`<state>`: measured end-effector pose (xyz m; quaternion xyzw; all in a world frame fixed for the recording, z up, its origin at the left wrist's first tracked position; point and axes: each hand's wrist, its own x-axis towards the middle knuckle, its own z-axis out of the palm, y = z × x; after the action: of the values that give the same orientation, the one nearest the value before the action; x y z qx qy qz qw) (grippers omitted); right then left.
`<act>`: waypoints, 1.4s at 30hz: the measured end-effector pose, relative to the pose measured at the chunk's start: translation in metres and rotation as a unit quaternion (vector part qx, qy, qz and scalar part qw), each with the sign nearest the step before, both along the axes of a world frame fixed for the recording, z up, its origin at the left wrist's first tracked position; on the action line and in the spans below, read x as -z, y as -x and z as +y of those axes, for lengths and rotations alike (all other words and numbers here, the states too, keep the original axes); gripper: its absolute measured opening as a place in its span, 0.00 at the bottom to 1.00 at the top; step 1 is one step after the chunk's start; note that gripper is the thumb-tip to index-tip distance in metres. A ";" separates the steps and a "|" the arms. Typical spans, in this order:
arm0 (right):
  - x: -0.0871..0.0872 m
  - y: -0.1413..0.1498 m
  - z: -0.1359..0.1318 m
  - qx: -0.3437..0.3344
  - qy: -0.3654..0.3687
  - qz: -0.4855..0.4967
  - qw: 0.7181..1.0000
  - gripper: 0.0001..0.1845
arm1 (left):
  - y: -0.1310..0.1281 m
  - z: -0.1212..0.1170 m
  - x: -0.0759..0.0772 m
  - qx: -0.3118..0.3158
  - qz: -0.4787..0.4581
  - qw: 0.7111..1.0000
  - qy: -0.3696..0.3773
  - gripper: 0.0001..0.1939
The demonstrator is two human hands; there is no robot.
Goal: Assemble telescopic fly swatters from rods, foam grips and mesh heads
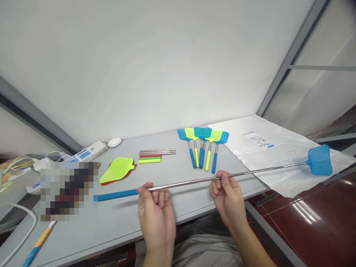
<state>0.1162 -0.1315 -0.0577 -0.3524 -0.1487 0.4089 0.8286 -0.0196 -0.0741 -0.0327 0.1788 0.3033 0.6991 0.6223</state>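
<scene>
A blue fly swatter with a telescopic metal rod stretches across the view, its rod drawn out long. My left hand is closed on it where the blue grip meets the metal. Farther along, my right hand pinches the rod between thumb and fingers. The square blue swatter head sits at the far right end, above the white plastic sheet. Behind my hands, several shorter blue and yellow-green fly swatters lie fanned on the table.
Loose yellow-green swatter heads lie over red ones at left. Beside them are metal rods and coloured grips. A power strip, a white mouse and a pixelated patch are at left. A labelled white plastic sheet covers the table's right end.
</scene>
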 end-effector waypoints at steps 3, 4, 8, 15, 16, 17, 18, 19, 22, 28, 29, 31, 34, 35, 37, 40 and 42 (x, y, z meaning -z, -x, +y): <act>0.000 0.003 0.000 -0.006 -0.006 -0.014 1.000 0.10 | -0.011 -0.010 0.004 0.050 -0.001 0.999 0.010 0.14; 0.000 0.003 0.000 -0.001 -0.009 -0.009 1.000 0.10 | -0.013 -0.013 0.005 0.058 0.001 0.998 0.011 0.14; 0.001 0.004 0.000 -0.007 -0.012 -0.007 1.000 0.09 | -0.020 -0.022 0.009 0.072 0.004 0.997 0.004 0.14; -0.001 0.016 -0.002 -0.038 -0.008 -0.051 0.998 0.10 | -0.032 -0.037 0.016 0.137 0.006 0.990 0.024 0.14; -0.001 0.017 -0.002 -0.039 -0.007 -0.050 0.998 0.10 | -0.033 -0.037 0.017 0.133 0.006 0.991 0.022 0.14; -0.001 0.018 -0.002 -0.040 -0.005 -0.051 0.998 0.10 | -0.033 -0.037 0.017 0.129 0.007 0.991 0.019 0.14; -0.001 0.018 -0.001 -0.041 -0.001 -0.054 0.998 0.11 | -0.032 -0.035 0.017 0.125 0.009 0.992 0.017 0.14; 0.000 0.019 -0.001 -0.041 0.003 -0.060 0.997 0.11 | -0.030 -0.033 0.016 0.125 0.009 0.992 0.017 0.14; 0.005 0.018 -0.002 -0.052 0.020 -0.102 0.993 0.10 | -0.020 -0.020 0.014 0.148 -0.001 0.989 0.026 0.15; 0.010 0.006 -0.007 -0.069 0.028 -0.093 0.993 0.11 | 0.021 0.017 0.004 0.104 -0.026 0.994 0.018 0.14; 0.010 0.004 -0.007 -0.068 0.028 -0.076 0.994 0.10 | 0.029 0.023 0.002 0.092 -0.027 0.995 0.007 0.14; 0.009 0.001 -0.007 -0.067 0.029 -0.050 0.996 0.10 | 0.044 0.033 -0.001 0.076 -0.030 0.997 -0.015 0.13; 0.008 -0.005 -0.009 -0.064 0.037 -0.024 0.997 0.10 | 0.065 0.045 -0.005 0.056 -0.043 0.997 -0.031 0.11; 0.007 -0.008 -0.010 -0.062 0.041 -0.018 0.997 0.10 | 0.071 0.048 -0.006 0.046 -0.048 0.997 -0.030 0.11; 0.007 -0.014 -0.013 -0.049 0.052 -0.017 0.997 0.10 | 0.082 0.053 -0.007 0.024 -0.054 0.998 -0.024 0.10; 0.006 -0.022 -0.017 -0.024 0.069 -0.030 0.997 0.10 | 0.091 0.055 -0.007 0.003 -0.058 0.998 -0.023 0.10; 0.005 -0.024 -0.018 -0.016 0.077 -0.042 0.996 0.11 | 0.091 0.055 -0.006 0.000 -0.056 0.998 -0.026 0.10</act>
<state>0.1398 -0.1494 -0.0627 -0.4297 -0.1568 0.4175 0.7851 -0.1111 -0.0186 -0.0263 0.1549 0.2499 0.7159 0.6333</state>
